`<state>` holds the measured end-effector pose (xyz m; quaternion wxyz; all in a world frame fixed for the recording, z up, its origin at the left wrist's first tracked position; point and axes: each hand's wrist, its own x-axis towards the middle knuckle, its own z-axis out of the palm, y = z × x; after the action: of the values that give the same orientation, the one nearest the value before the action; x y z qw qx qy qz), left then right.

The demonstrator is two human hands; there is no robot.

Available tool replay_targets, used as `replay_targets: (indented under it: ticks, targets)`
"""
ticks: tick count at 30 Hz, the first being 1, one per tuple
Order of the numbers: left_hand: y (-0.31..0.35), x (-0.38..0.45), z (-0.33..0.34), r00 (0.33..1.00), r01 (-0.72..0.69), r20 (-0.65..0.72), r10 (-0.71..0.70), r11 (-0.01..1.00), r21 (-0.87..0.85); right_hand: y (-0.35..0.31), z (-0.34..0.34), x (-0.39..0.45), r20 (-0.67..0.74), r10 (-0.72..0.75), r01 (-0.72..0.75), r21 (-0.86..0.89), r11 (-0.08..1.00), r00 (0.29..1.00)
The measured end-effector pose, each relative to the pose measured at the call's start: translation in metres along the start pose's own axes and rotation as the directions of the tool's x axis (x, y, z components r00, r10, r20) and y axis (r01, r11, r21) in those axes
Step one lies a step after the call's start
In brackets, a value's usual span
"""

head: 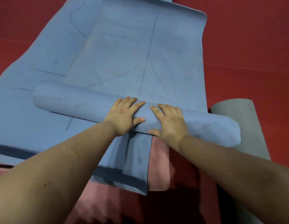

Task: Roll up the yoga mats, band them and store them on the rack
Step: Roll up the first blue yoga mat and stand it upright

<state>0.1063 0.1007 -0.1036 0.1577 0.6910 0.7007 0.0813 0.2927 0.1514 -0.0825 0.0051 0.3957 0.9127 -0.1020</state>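
A blue yoga mat lies partly rolled on the red floor, and its rolled part forms a thick tube running from centre left to lower right. My left hand presses flat on top of the roll near its middle, fingers spread. Just to the right, my right hand also presses on the roll with straight fingers. The unrolled stretch of the mat extends away from me, marked with printed lines. A second blue mat lies flat underneath, sticking out to the left.
A grey mat lies beside the roll's right end. A pink mat shows under the blue ones near me. Red floor surrounds the mats on the right and far left.
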Motion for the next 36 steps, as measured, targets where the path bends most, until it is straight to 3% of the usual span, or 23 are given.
replay_targets:
  ticks: [3,7,10,12,15,17,24,36]
  targets:
    - [0.001,0.012,-0.009,0.997,0.001,0.072,-0.005,0.998,0.058,0.005,-0.008,0.013,0.077,0.013,-0.014,0.007,1.000,0.997]
    - [0.006,-0.005,-0.007,0.983,-0.086,-0.155,0.097,0.994,0.073,0.016,-0.027,0.038,0.209,0.054,-0.090,0.165,0.982,0.976]
    - [0.005,-0.008,0.002,0.993,-0.052,-0.101,0.056,0.998,0.046,0.022,-0.037,0.055,0.294,0.101,-0.196,0.313,0.929,0.950]
    - [0.004,-0.001,0.001,0.995,-0.043,-0.094,0.045,0.999,0.016,0.024,-0.035,0.054,0.266,0.108,-0.191,0.307,0.932,0.958]
    - [-0.002,0.013,-0.002,0.994,-0.077,-0.080,0.080,0.996,0.048,0.024,-0.025,0.037,0.034,0.134,-0.138,0.224,0.965,0.990]
    - [-0.006,0.020,-0.006,0.994,-0.088,-0.064,0.090,0.995,0.041,0.021,-0.018,0.026,-0.047,0.119,-0.109,0.181,0.977,0.992]
    - [-0.013,0.039,-0.019,0.981,-0.193,0.013,0.192,0.978,0.077,0.029,-0.024,0.043,0.102,0.104,-0.114,0.100,0.988,0.989]
    - [-0.003,-0.009,-0.023,0.950,-0.254,-0.131,0.284,0.945,0.206,0.004,-0.034,0.002,0.065,0.050,-0.058,0.127,0.990,0.997]
